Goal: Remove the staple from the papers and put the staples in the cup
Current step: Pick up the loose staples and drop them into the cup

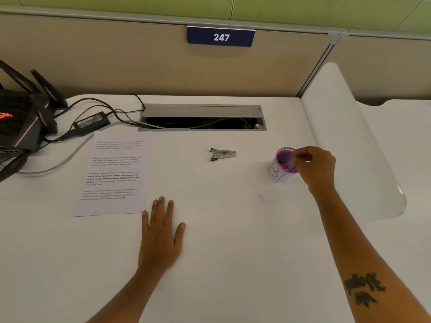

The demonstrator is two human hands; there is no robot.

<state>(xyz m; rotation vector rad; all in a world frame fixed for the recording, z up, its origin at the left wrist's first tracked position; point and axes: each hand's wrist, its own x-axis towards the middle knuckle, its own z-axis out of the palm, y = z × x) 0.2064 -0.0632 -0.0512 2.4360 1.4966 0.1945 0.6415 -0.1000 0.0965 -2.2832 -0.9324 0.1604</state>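
Right hand [313, 166] pinched over the purple cup [283, 164] at 3 o'clock, staple too small to see, left hand [161, 231] flat and released on the tabletop [221, 264], papers [114, 173] at 9, staple remover [222, 154] idle at 12: looks nearly done.

Printed papers [114, 173] lying flat at the desk's left, text facing up. Metal staple remover [222, 154] lying on its side mid-desk, jaws pointing left, well apart from both. Purple mesh cup [282, 165] with a white paper wrap standing upright at right. Staples inside not discernible.
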